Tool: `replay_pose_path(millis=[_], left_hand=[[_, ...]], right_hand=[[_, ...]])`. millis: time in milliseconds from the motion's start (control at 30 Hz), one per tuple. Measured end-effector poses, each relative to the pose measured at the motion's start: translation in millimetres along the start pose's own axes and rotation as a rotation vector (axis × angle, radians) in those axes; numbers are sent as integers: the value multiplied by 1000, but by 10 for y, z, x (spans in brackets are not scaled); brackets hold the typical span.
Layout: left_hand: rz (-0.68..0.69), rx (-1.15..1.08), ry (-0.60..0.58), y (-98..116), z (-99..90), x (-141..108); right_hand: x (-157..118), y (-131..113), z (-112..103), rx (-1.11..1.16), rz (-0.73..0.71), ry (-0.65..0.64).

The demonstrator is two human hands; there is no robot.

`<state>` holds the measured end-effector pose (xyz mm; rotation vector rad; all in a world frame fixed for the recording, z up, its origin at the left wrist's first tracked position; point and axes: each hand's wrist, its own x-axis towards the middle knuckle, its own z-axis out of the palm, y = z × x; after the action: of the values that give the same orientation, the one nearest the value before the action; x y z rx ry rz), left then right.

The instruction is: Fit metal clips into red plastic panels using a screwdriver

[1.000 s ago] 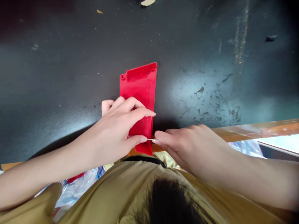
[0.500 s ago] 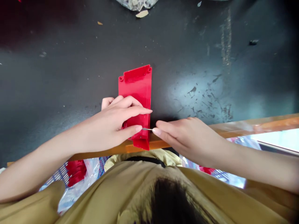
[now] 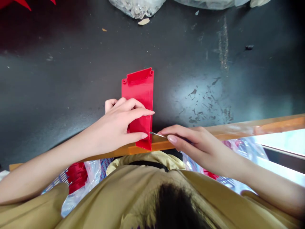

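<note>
A red plastic casing part (image 3: 138, 90), with a raised wall at its far end and a small round screw boss in each far corner, lies partly over the table's front edge. My left hand (image 3: 116, 122) holds it down from the left, thumb and index finger stretched across it and the other fingers bent over its left side. A thin silver metal tool (image 3: 159, 135) pokes out of the closed fingers of my right hand (image 3: 193, 143). Its tip is at the casing's right edge, close to my left thumb. The tool's rear is hidden in my palm.
The dark tabletop (image 3: 71, 57) ends in an orange wooden edge (image 3: 250, 127). Clear bags (image 3: 140, 8) stand at the back, with a pale scrap (image 3: 144, 21) before them. Below the edge, red pieces (image 3: 77, 176) sit in a blue basket (image 3: 55, 183) with plastic film.
My right hand has drawn the tool back to the right, away from my left thumb, and more of the tool shows. My left hand stays on the casing part. The view has shifted slightly.
</note>
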<state>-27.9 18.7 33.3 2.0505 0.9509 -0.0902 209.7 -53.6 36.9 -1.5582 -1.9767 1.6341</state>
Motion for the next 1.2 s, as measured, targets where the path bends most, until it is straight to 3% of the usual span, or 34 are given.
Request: replay_pose_path(millis=[100, 300, 767, 1067, 1200], left_hand=[[45, 2, -51, -52, -33, -13], [80, 24, -45, -97, -27, -33], [54, 6, -57, -61, -33, -41], [50, 20, -47, -54, -4, -18], [30, 18, -53, -32, 11, -33]], right_hand=[[9, -8, 25, -33, 12, -63], [85, 43, 75, -42, -99, -40], [140, -44, 48, -212, -16, -165], [132, -74, 69, -449, -89, -82], [152, -94, 60, -521, -89, -109]])
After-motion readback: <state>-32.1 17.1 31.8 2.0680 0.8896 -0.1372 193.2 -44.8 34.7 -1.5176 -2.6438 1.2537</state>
